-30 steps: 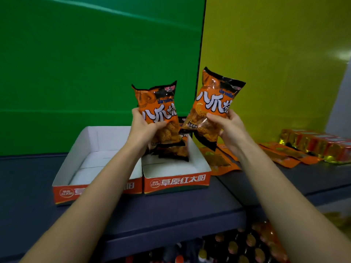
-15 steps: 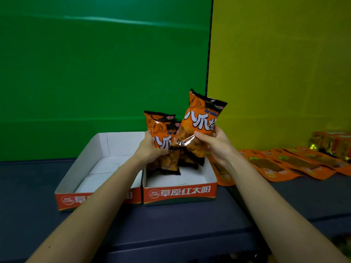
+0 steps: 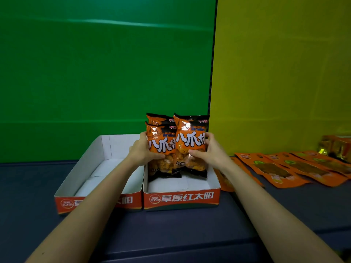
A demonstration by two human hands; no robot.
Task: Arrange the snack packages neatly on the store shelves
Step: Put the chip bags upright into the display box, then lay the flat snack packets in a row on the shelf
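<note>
Two orange-and-black snack bags stand upright side by side in the right display tray (image 3: 182, 200). My left hand (image 3: 142, 151) grips the left bag (image 3: 161, 147) at its left edge. The right bag (image 3: 190, 143) is held by my right hand (image 3: 208, 152), thumb on its front and fingers round its right edge. A third bag of the same kind (image 3: 158, 118) stands behind them, mostly hidden. The bags' bottoms rest on the tray floor.
A second white tray (image 3: 98, 149) with an orange front sits to the left, holding nothing I can see. Several flat orange pouches (image 3: 275, 168) lie on the dark shelf to the right, with gold-wrapped packs (image 3: 336, 147) beyond. Green and yellow panels form the back wall.
Both hands have come down and together, bringing the two raised, tilted bags upright into the right tray, side by side in front of the bag that stood there.
</note>
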